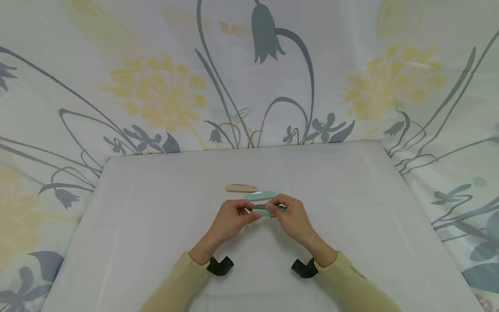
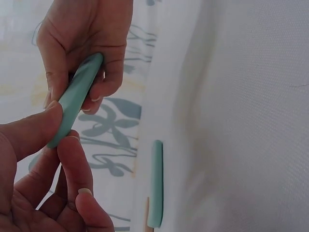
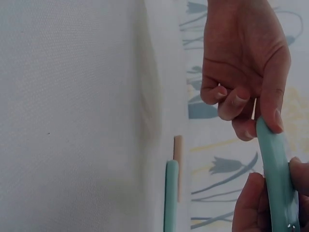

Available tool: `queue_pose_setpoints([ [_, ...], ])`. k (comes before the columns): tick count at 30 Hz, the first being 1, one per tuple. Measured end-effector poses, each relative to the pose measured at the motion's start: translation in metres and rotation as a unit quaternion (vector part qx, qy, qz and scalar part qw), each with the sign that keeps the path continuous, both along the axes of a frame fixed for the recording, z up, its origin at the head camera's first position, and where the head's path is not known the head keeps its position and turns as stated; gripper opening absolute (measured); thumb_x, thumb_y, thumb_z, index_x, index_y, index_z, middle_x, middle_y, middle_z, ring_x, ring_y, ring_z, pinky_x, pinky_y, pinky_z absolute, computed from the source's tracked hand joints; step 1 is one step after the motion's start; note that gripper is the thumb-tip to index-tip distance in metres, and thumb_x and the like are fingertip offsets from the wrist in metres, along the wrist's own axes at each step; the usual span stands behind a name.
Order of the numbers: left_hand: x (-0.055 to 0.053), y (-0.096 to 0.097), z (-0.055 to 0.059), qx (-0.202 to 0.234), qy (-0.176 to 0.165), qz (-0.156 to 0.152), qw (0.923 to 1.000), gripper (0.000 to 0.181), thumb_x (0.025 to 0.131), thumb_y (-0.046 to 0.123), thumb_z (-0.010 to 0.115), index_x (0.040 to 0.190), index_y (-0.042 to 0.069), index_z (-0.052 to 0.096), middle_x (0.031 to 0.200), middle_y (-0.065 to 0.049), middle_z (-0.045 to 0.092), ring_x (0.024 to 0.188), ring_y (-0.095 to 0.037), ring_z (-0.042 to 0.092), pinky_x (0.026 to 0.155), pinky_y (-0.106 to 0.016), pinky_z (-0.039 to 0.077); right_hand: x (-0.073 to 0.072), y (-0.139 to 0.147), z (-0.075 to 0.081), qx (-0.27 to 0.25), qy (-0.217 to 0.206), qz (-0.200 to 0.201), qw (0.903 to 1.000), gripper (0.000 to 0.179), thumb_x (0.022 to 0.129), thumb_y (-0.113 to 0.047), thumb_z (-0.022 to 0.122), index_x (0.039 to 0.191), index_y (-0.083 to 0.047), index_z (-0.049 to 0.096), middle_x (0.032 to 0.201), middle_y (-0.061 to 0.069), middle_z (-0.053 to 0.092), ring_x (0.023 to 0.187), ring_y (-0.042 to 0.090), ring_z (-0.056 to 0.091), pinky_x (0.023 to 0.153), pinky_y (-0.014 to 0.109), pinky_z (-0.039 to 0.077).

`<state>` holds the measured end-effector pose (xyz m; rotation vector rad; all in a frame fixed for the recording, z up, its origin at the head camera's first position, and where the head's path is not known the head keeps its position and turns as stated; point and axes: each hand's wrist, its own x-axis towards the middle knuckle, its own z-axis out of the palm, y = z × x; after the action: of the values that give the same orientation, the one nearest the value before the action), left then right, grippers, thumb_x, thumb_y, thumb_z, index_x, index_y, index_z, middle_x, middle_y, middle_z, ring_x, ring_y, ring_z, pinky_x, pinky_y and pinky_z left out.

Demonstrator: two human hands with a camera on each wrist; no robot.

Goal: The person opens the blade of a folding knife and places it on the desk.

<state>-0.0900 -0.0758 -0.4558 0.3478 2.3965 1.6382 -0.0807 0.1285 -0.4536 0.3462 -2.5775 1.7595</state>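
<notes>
Both hands hold a mint-green folding knife (image 1: 262,212) between them, above the white table. The left hand (image 1: 230,219) pinches one end between thumb and fingers. At the other end, the right hand (image 1: 292,219) grips with thumb and fingertips. In the left wrist view the held knife (image 2: 77,99) slants between the two hands, and its smooth handle faces the camera. Just beyond the hands lies a second mint-green folding knife (image 1: 260,196), a thin metal edge showing along its top. A beige folding knife (image 1: 241,188) lies behind it, slightly to the left.
The table (image 1: 156,225) has a plain white cover. Flowered fabric (image 1: 241,86) rises along its back and both sides. Black curved pieces (image 1: 221,266) show at the cuffs of the person's pale yellow sleeves (image 1: 179,281).
</notes>
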Motion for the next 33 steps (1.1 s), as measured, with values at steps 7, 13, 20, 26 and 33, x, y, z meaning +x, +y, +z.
queue_pose_setpoints([
  [7, 0.000, 0.000, -0.002, 0.009, -0.001, -0.002, 1.0000, 0.015, 0.084, 0.018, 0.081, 0.091, 0.007, 0.075, 0.069, 0.001, 0.065, 0.058, -0.015, 0.056, 0.050, -0.024, 0.041, 0.000, -0.001, -0.001, -0.013, -0.010, -0.022, 0.9996, 0.007, 0.095, -0.010, 0.069, 0.091, -0.006, 0.072, 0.084, 0.002, 0.064, 0.078, 0.020, 0.051, 0.067, 0.028, 0.040],
  [13, 0.002, -0.006, -0.008, 0.006, -0.034, -0.018, 0.9992, 0.018, 0.085, 0.019, 0.079, 0.095, 0.004, 0.075, 0.073, -0.010, 0.069, 0.066, -0.033, 0.063, 0.053, -0.024, 0.041, 0.000, 0.001, -0.006, 0.004, -0.051, 0.020, 0.9985, 0.015, 0.098, -0.017, 0.066, 0.101, -0.003, 0.072, 0.095, 0.003, 0.068, 0.088, 0.018, 0.056, 0.076, 0.030, 0.048],
  [20, 0.002, -0.010, -0.009, 0.001, -0.041, -0.028, 0.9988, 0.018, 0.086, 0.019, 0.078, 0.096, 0.004, 0.075, 0.075, -0.013, 0.070, 0.069, -0.037, 0.063, 0.053, -0.024, 0.040, -0.010, 0.001, -0.003, 0.036, 0.026, 0.072, 0.9964, 0.012, 0.095, -0.018, 0.070, 0.103, -0.010, 0.074, 0.100, -0.002, 0.070, 0.088, 0.015, 0.062, 0.075, 0.031, 0.054],
  [26, 0.001, -0.010, -0.007, 0.000, -0.041, -0.029, 0.9987, 0.019, 0.087, 0.018, 0.078, 0.098, 0.004, 0.075, 0.076, -0.015, 0.070, 0.069, -0.038, 0.064, 0.053, -0.024, 0.039, -0.020, -0.004, 0.002, 0.052, 0.024, 0.118, 0.9913, 0.010, 0.093, -0.021, 0.073, 0.101, -0.015, 0.076, 0.096, -0.008, 0.069, 0.082, 0.011, 0.061, 0.071, 0.029, 0.052],
  [33, 0.000, -0.010, -0.006, -0.006, -0.040, -0.022, 0.9989, 0.018, 0.086, 0.018, 0.079, 0.097, 0.004, 0.075, 0.076, -0.011, 0.071, 0.069, -0.035, 0.065, 0.054, -0.024, 0.041, -0.020, -0.009, 0.005, 0.059, 0.019, 0.122, 0.9906, 0.007, 0.091, -0.020, 0.075, 0.092, -0.013, 0.076, 0.090, -0.006, 0.070, 0.076, 0.012, 0.061, 0.065, 0.029, 0.051],
])
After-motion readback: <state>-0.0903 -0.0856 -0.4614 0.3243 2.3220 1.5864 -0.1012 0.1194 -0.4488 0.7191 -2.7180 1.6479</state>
